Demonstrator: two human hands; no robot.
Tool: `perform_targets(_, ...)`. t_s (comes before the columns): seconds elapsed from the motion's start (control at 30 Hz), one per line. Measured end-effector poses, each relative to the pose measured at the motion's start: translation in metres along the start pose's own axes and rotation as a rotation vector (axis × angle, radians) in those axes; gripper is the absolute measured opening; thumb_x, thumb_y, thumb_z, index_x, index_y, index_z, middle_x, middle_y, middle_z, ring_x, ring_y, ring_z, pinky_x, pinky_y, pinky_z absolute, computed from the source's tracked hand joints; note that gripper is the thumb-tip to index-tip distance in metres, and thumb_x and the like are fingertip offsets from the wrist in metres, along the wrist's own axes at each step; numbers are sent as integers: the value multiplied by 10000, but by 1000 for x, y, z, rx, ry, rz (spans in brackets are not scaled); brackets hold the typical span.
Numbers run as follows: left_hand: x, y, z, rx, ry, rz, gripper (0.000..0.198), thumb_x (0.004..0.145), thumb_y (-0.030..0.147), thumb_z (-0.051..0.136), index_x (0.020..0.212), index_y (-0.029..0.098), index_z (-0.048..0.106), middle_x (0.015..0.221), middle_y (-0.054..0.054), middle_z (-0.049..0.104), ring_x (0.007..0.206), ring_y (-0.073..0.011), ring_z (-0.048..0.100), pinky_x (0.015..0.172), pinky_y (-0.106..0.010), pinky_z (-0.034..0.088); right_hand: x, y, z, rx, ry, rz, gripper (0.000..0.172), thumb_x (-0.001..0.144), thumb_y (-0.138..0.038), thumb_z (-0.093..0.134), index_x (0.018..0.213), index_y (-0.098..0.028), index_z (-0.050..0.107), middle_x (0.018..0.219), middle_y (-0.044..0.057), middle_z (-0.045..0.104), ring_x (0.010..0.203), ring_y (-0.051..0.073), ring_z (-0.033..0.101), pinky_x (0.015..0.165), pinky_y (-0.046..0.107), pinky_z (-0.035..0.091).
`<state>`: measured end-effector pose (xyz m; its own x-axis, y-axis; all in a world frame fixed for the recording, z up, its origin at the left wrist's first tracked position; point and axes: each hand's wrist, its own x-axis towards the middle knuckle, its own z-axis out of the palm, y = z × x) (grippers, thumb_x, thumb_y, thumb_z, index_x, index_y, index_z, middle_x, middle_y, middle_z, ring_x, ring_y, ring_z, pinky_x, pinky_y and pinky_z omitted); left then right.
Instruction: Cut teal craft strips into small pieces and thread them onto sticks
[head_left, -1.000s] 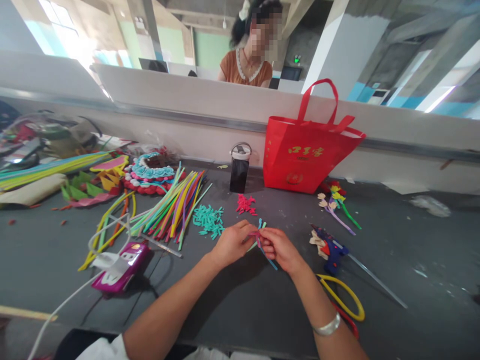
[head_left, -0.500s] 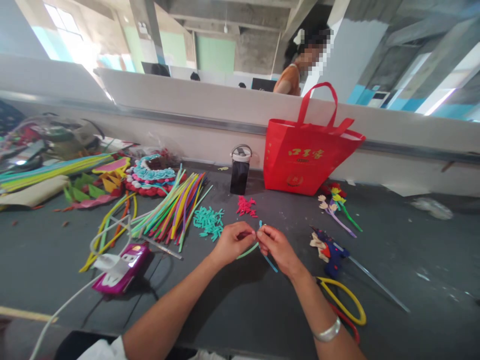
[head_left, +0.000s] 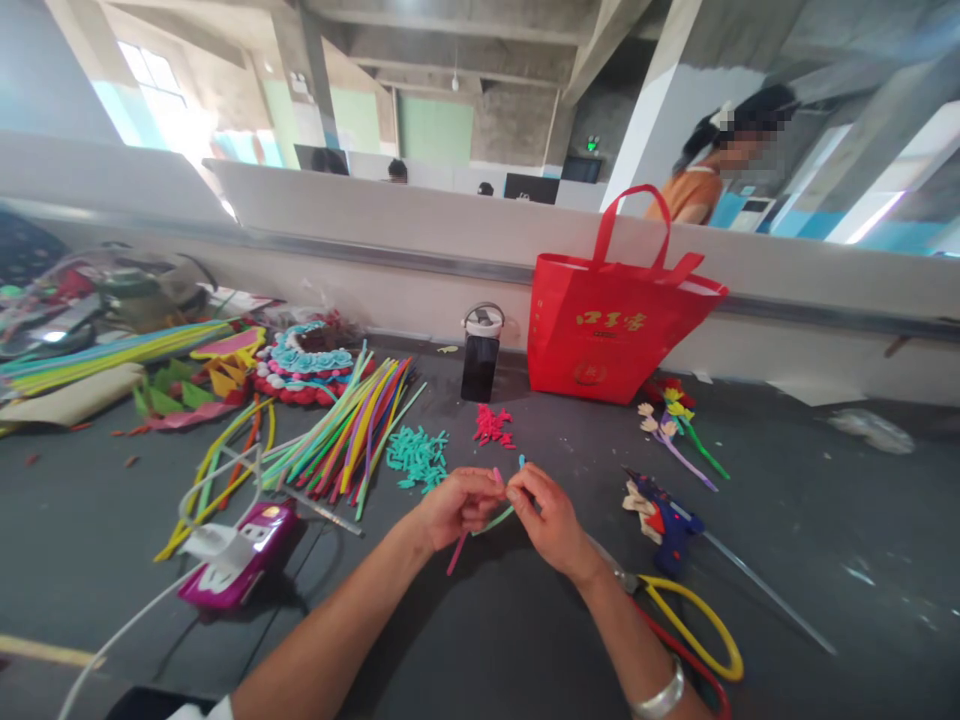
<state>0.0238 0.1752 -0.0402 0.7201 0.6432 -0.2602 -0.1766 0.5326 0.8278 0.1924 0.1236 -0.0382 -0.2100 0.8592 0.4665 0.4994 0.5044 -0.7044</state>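
My left hand (head_left: 459, 505) is closed round a pink pipe cleaner (head_left: 456, 553), whose lower end hangs below the fingers and whose tip shows above them. Thumb and fingers of my right hand (head_left: 546, 508) are pinched together, touching the left fingertips; what they grip is hidden. A blue tip (head_left: 522, 461) sticks out just behind the right hand. Between the hands curves a light green pipe cleaner (head_left: 499, 519); I cannot tell whether it is held. Beyond them lie small teal pieces (head_left: 417, 458) and small red pieces (head_left: 492, 426).
Many coloured pipe cleaners (head_left: 352, 420) lie left of the hands, near a purple power strip (head_left: 244, 560). Scissors (head_left: 694, 620), a glue gun (head_left: 671, 525) and small flowers (head_left: 679, 420) are at right. A bottle (head_left: 480, 365) and red bag (head_left: 600, 330) stand behind. A person (head_left: 694, 195) is beyond the partition.
The pink pipe cleaner now hangs below my left hand. The blue strip seen under my right hand is mostly hidden now. Beyond the partition, the person has moved right.
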Motion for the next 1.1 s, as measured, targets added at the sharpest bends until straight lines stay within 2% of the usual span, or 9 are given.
perform_targets(0.07,1,-2,7,155,147,153,200,750,317,652,722,154,539,527,75,405,391,-27,193,381,-184,148,1,4,0,31,59,78,217,944,-286,429,761,-200,507,727,-9,496,699,130,476,679,252,376)
perform_targets(0.13,1,-4,12,435,357,414,190,773,330,651,780,148,597,601,39,494,455,-49,349,431,-183,277,2,8,1,114,79,192,240,939,-346,439,755,-204,502,649,-34,462,599,115,446,591,236,363)
perform_targets(0.2,0,-6,15,763,475,676,139,796,289,643,843,158,647,707,-2,571,587,-85,484,539,-200,388,3,10,3,247,79,311,274,931,-413,441,754,-210,490,570,-64,402,503,100,396,504,223,332)
perform_targets(0.3,0,-9,12,1105,429,918,151,865,219,565,968,196,673,856,-42,613,736,-116,571,652,-225,461,3,12,7,460,84,416,326,909,-490,460,736,-214,465,530,-86,354,448,86,359,448,210,306)
perform_targets(0.43,0,-11,6,1269,415,1094,213,896,180,523,1065,211,648,960,-65,629,851,-131,617,737,-241,511,2,11,8,574,88,446,344,884,-515,504,731,-208,471,537,-89,352,447,75,352,440,202,301)
perform_targets(0.57,1,-12,5,1364,452,1159,222,891,176,534,1084,208,639,959,-64,650,859,-142,627,757,-260,527,2,7,7,575,84,445,349,882,-514,509,722,-206,474,541,-87,354,452,74,355,443,203,315)
perform_targets(0.83,0,-12,4,1456,465,1172,230,885,160,535,1085,203,640,944,-61,671,827,-143,624,749,-261,510,3,1,3,561,64,439,378,862,-541,523,705,-201,470,550,-83,365,448,70,360,436,202,311)
perform_targets(1.0,-5,-9,9,1480,416,1076,224,901,170,494,1056,203,654,921,-74,673,803,-155,600,748,-279,481,3,1,1,529,44,403,356,878,-512,508,703,-205,464,562,-77,381,454,74,376,448,205,308)
perform_targets(1.1,-6,-9,11,1394,372,1030,225,915,191,467,1043,199,652,903,-81,654,810,-159,591,751,-283,467,3,-1,-2,454,26,367,337,894,-492,482,708,-211,463,556,-78,376,463,83,373,468,210,319)
